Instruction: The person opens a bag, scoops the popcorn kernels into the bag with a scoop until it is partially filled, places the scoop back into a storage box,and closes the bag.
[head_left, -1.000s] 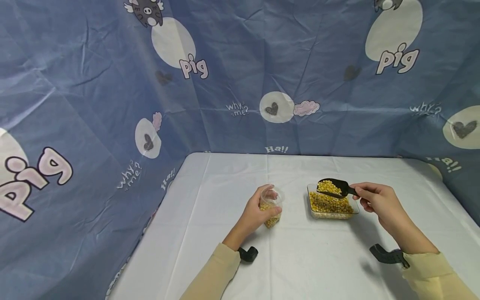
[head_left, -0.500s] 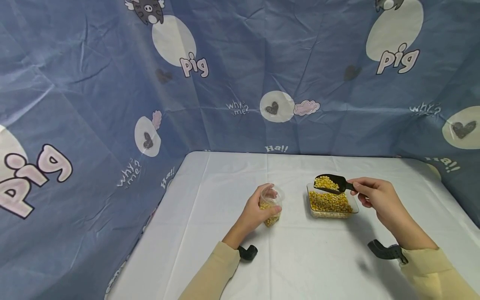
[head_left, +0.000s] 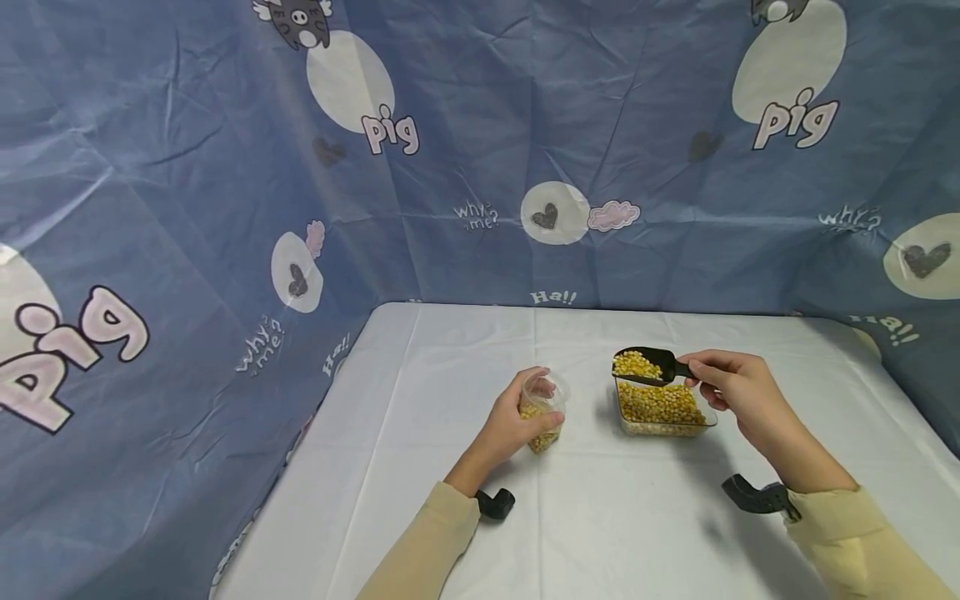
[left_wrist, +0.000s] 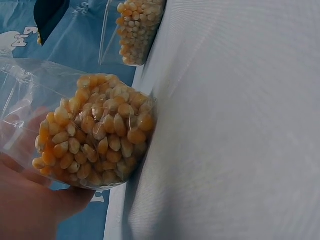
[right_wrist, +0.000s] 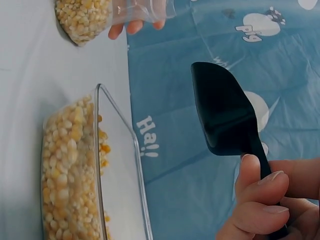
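My left hand (head_left: 516,421) grips a clear plastic bag (left_wrist: 95,132) partly filled with corn kernels, its mouth held upward on the white table. To the right, my right hand (head_left: 738,387) pinches the handle of a black scoop (head_left: 654,365) loaded with yellow kernels. The scoop hangs over the far left part of a glass container (head_left: 663,430) holding more corn kernels (head_left: 656,404). From below, the right wrist view shows the scoop's dark underside (right_wrist: 220,107) above the container's rim, with the fingers curled round its handle.
A white cloth (head_left: 450,392) covers the table. Blue printed fabric (head_left: 480,150) hangs behind it and along the left side. Each wrist wears a black camera mount, such as the left one (head_left: 497,506).
My right hand has lifted the loaded scoop a little and carried it left, from over the container's middle to its left end. My left hand stays on the bag.
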